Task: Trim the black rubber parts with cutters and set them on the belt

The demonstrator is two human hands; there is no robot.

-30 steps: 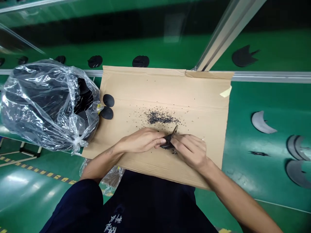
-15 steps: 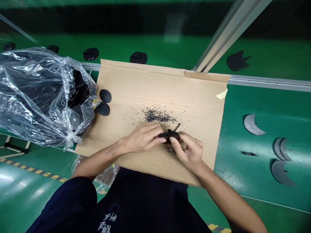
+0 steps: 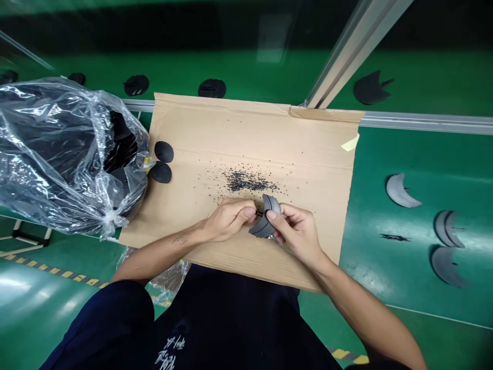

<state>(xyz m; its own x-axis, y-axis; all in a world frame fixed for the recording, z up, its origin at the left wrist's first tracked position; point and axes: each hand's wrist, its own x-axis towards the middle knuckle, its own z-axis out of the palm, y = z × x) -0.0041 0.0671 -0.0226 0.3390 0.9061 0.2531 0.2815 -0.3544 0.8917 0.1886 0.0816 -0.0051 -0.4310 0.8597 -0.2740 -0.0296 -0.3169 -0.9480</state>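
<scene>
A curved, crescent-like dark grey plastic part (image 3: 265,221) is held over the near half of the cardboard sheet (image 3: 185,115). My right hand (image 3: 298,228) pinches its right side, thumb on the outer face. The fingers of my left hand (image 3: 233,218) are closed round a thin black stem at the part's left side; the stem's end is hidden in the grip. Just beyond both hands lies a scattered heap of small black bits (image 3: 248,181).
At the left a clear plastic bag (image 3: 50,154) holds black pieces. Two black oval pieces (image 3: 164,151) lie beside it on the cardboard. More curved grey parts (image 3: 402,191) rest on the green surface at right. A metal post (image 3: 346,56) rises behind.
The part has been turned in my hands, so its broad curved grey face now shows. My left fingers have shifted slightly left onto the stem. The view has moved a little.
</scene>
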